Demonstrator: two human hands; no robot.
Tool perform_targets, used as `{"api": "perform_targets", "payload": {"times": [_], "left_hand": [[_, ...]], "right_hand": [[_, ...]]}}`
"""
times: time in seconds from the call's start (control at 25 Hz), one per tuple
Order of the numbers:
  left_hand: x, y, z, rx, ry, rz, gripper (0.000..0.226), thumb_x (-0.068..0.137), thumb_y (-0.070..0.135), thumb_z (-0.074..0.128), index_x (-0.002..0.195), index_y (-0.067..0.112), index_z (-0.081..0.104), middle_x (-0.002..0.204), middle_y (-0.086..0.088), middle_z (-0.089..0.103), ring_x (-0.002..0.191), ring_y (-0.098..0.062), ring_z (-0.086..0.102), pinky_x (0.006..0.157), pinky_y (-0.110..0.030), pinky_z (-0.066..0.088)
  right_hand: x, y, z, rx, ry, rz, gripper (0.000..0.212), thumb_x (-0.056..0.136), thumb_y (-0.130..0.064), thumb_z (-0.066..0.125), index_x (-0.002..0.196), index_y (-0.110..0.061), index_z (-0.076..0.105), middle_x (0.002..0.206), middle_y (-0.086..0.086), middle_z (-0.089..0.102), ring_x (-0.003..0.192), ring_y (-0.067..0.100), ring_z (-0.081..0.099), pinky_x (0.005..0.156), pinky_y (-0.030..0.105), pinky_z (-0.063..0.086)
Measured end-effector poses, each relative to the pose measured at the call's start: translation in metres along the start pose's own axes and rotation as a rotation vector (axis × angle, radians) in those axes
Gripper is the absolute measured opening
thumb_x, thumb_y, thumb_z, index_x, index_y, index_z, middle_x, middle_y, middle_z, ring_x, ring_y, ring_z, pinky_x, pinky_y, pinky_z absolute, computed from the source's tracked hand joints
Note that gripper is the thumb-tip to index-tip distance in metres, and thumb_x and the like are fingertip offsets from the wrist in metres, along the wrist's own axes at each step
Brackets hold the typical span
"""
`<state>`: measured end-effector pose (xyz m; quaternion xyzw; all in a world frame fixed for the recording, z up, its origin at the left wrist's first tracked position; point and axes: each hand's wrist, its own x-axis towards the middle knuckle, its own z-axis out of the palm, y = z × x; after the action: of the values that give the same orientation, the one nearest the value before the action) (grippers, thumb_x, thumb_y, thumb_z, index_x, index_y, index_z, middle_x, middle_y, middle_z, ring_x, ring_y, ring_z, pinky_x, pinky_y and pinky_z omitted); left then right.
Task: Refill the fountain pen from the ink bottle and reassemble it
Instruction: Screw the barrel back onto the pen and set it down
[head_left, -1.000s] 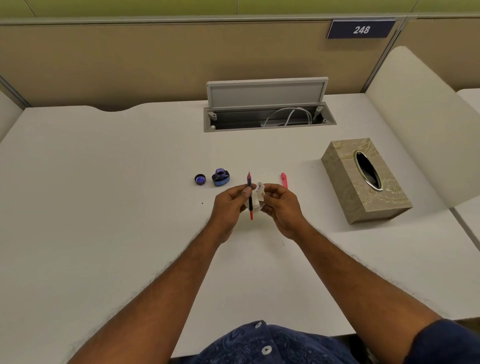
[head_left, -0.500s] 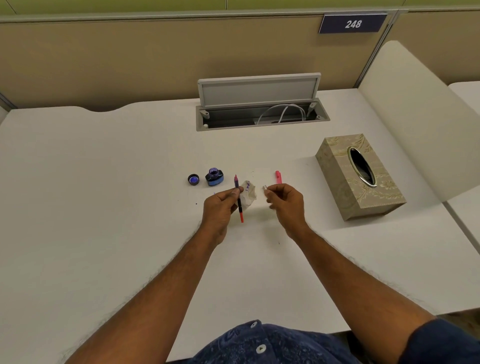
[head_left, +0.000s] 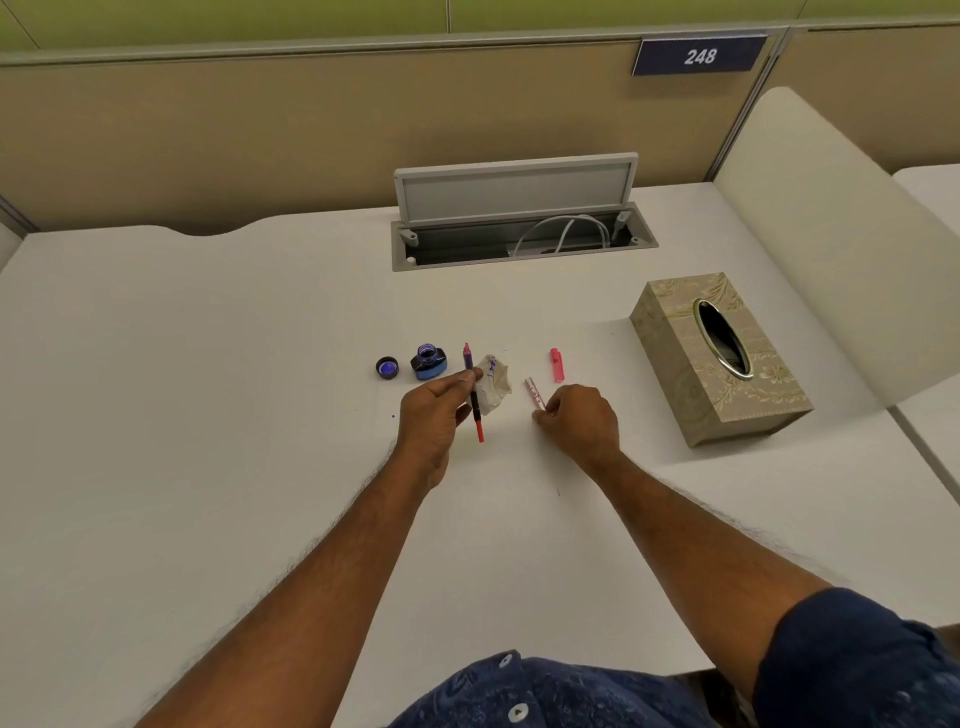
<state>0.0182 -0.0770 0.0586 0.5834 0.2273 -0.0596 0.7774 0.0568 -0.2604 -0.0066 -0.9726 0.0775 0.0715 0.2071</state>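
Note:
My left hand (head_left: 435, 410) pinches the slim pen section with its converter (head_left: 473, 397), upright, purple tip up and red end down. A crumpled tissue (head_left: 493, 382) stained with blue ink lies just right of it on the desk. My right hand (head_left: 579, 423) rests low on the desk and pinches the lower end of the pale pink pen barrel (head_left: 534, 392). The pink pen cap (head_left: 556, 365) lies beyond it. The open blue ink bottle (head_left: 429, 361) stands left of the pen, with its lid (head_left: 387, 367) further left.
A beige patterned tissue box (head_left: 719, 358) stands at the right. An open cable hatch (head_left: 519, 228) with white cables sits at the back of the white desk (head_left: 208, 415). A padded divider (head_left: 831, 234) rises at the right edge.
The hands have parted. My right hand moved right and down to the desk and now holds the pink barrel. The tissue has left my fingers and lies on the desk.

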Motion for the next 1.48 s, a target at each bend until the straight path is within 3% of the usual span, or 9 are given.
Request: {"api": "perform_targets", "payload": {"times": [0.12, 0.24, 0.36, 0.52, 0.68, 0.88, 1.36, 1.48], "left_hand": [[0.000, 0.006, -0.001, -0.037, 0.006, 0.012, 0.019, 0.090, 0.015, 0.061, 0.105, 0.007, 0.071, 0.111, -0.008, 0.071, 0.109, -0.025, 0.064, 0.100, -0.039, 0.049], [0.004, 0.014, -0.003, -0.127, 0.032, -0.010, 0.011, 0.088, 0.015, 0.065, 0.096, 0.012, 0.072, 0.101, -0.004, 0.073, 0.103, -0.022, 0.066, 0.095, -0.038, 0.052], [0.008, 0.021, -0.005, -0.191, 0.046, -0.018, 0.008, 0.088, 0.015, 0.065, 0.091, 0.014, 0.073, 0.092, 0.000, 0.073, 0.095, -0.018, 0.066, 0.089, -0.034, 0.052], [0.008, 0.029, -0.006, -0.229, 0.084, -0.020, 0.005, 0.088, 0.016, 0.066, 0.086, 0.016, 0.070, 0.093, -0.003, 0.072, 0.106, -0.023, 0.065, 0.093, -0.037, 0.050], [0.006, 0.031, -0.004, -0.233, 0.101, -0.027, 0.002, 0.087, 0.017, 0.067, 0.086, 0.016, 0.068, 0.096, -0.005, 0.071, 0.112, -0.026, 0.063, 0.100, -0.041, 0.047], [0.004, 0.032, -0.003, -0.227, 0.113, -0.015, 0.003, 0.087, 0.017, 0.066, 0.087, 0.016, 0.068, 0.095, -0.005, 0.071, 0.109, -0.026, 0.063, 0.101, -0.043, 0.047], [0.006, 0.037, -0.004, -0.213, 0.139, 0.031, 0.005, 0.086, 0.021, 0.067, 0.091, 0.020, 0.068, 0.092, 0.001, 0.070, 0.095, -0.021, 0.066, 0.089, -0.036, 0.051], [0.005, 0.037, -0.004, -0.194, 0.136, 0.041, 0.011, 0.086, 0.022, 0.067, 0.096, 0.017, 0.068, 0.095, -0.001, 0.070, 0.097, -0.022, 0.065, 0.092, -0.037, 0.051]], "right_hand": [[-0.003, 0.001, -0.003, 0.000, -0.029, 0.017, 0.017, 0.076, -0.031, 0.064, 0.078, -0.015, 0.071, 0.080, 0.002, 0.070, 0.076, 0.022, 0.066, 0.069, 0.034, 0.055], [-0.017, -0.002, -0.009, 0.313, -0.042, -0.017, 0.011, 0.076, -0.029, 0.074, 0.075, -0.018, 0.072, 0.073, -0.003, 0.071, 0.065, 0.011, 0.064, 0.062, 0.028, 0.052], [-0.050, -0.012, -0.018, 0.610, -0.089, -0.180, 0.010, 0.078, -0.023, 0.079, 0.079, -0.015, 0.074, 0.074, -0.006, 0.071, 0.064, 0.003, 0.061, 0.060, 0.012, 0.046], [-0.082, -0.022, -0.019, 0.734, -0.117, -0.280, 0.008, 0.077, -0.024, 0.080, 0.079, -0.018, 0.074, 0.075, -0.007, 0.072, 0.066, 0.004, 0.060, 0.060, 0.014, 0.043], [-0.089, -0.033, -0.018, 0.773, -0.083, -0.288, 0.011, 0.077, -0.027, 0.079, 0.078, -0.018, 0.074, 0.074, -0.007, 0.072, 0.067, 0.006, 0.061, 0.062, 0.019, 0.045], [-0.086, -0.042, -0.019, 0.811, -0.049, -0.264, 0.012, 0.078, -0.026, 0.080, 0.079, -0.015, 0.074, 0.073, -0.006, 0.071, 0.065, 0.005, 0.060, 0.058, 0.013, 0.043], [-0.086, -0.037, -0.016, 0.756, -0.067, -0.248, 0.012, 0.077, -0.028, 0.079, 0.078, -0.018, 0.074, 0.073, -0.008, 0.071, 0.066, 0.003, 0.060, 0.059, 0.012, 0.044], [-0.085, -0.038, -0.015, 0.761, -0.066, -0.244, 0.012, 0.078, -0.029, 0.079, 0.078, -0.018, 0.074, 0.072, -0.009, 0.070, 0.066, 0.003, 0.060, 0.059, 0.011, 0.044]]}}
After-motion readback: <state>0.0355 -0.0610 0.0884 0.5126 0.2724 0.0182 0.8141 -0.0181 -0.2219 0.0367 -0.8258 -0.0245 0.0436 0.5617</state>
